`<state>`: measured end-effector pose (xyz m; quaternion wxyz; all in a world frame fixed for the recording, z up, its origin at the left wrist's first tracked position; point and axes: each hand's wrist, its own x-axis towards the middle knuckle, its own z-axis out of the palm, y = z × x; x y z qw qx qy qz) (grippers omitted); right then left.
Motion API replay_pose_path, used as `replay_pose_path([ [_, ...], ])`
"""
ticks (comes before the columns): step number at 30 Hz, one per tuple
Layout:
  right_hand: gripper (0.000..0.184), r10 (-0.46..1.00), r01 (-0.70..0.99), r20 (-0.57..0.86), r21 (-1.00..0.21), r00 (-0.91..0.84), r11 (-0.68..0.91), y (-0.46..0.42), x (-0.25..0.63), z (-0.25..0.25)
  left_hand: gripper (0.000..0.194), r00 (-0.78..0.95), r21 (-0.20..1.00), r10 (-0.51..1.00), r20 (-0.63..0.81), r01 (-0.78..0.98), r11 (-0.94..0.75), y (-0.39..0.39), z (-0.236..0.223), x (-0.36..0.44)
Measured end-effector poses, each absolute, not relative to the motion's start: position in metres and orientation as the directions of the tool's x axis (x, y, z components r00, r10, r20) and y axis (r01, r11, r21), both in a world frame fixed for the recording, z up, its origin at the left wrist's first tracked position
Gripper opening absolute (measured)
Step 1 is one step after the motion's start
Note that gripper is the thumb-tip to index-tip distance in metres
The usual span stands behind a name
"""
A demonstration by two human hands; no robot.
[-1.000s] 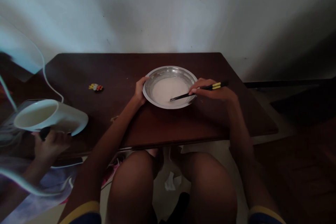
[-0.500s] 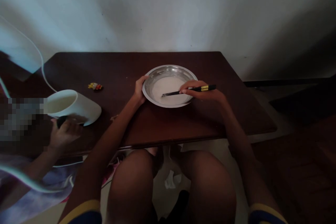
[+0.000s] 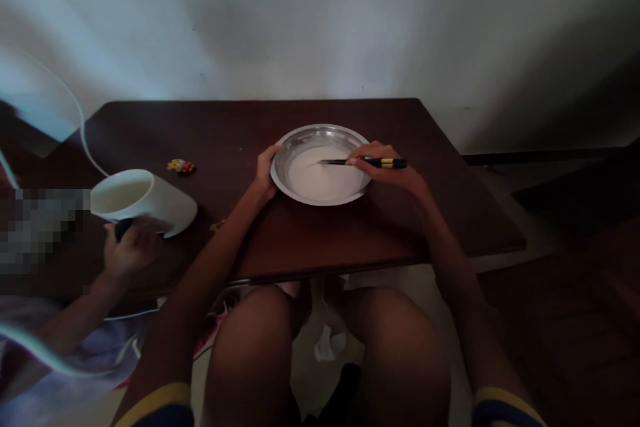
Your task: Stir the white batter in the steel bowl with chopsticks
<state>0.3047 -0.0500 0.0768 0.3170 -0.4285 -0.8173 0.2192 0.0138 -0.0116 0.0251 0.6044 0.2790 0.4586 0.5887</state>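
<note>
A shiny metal bowl (image 3: 324,202) stands on the dark wooden table, holding a pale, creamy mixture (image 3: 327,177). Its left rim is gripped by my left hand (image 3: 267,167), thumb over the edge and the other fingers partly hidden against the outside. My right hand (image 3: 383,161) is closed around black chopsticks (image 3: 393,163) with gold bands, above the bowl's right side. Their tips reach into the mixture near the middle of the bowl. I cannot clearly separate the individual sticks.
Another person's hand (image 3: 131,247) holds a dark object beside a white, wide-mouthed container (image 3: 173,207) on the left. A small yellow and red figurine (image 3: 181,165) lies behind it. White cables run along the left. The table (image 3: 350,240) meets a pale wall.
The chopstick tips have moved up and slightly right through the mixture, and my right hand has shifted a little farther back. My left hand stays on the rim. The other person's hand moved slightly right.
</note>
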Motion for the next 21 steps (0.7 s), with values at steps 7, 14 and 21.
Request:
replay_pose_path([
  [7, 0.036, 0.786, 0.476, 0.175, -0.711, -0.594, 0.518, -0.056, 0.320, 0.092, 0.020, -0.135, 0.879, 0.964, -0.227, -0.455, 0.143, -0.008, 0.021, 0.012],
  [14, 0.036, 0.873, 0.601, 0.306, -0.636, -0.380, 0.485, -0.049, 0.318, 0.082, 0.017, -0.141, 0.887, 0.969, -0.201, -0.447, 0.119, -0.007, 0.018, 0.010],
  [21, 0.034, 0.777, 0.465, 0.197, -0.704, -0.598, 0.537, -0.057, 0.307, 0.089, 0.016, -0.128, 0.886, 0.961, -0.244, -0.432, 0.167, -0.010, 0.024, 0.012],
])
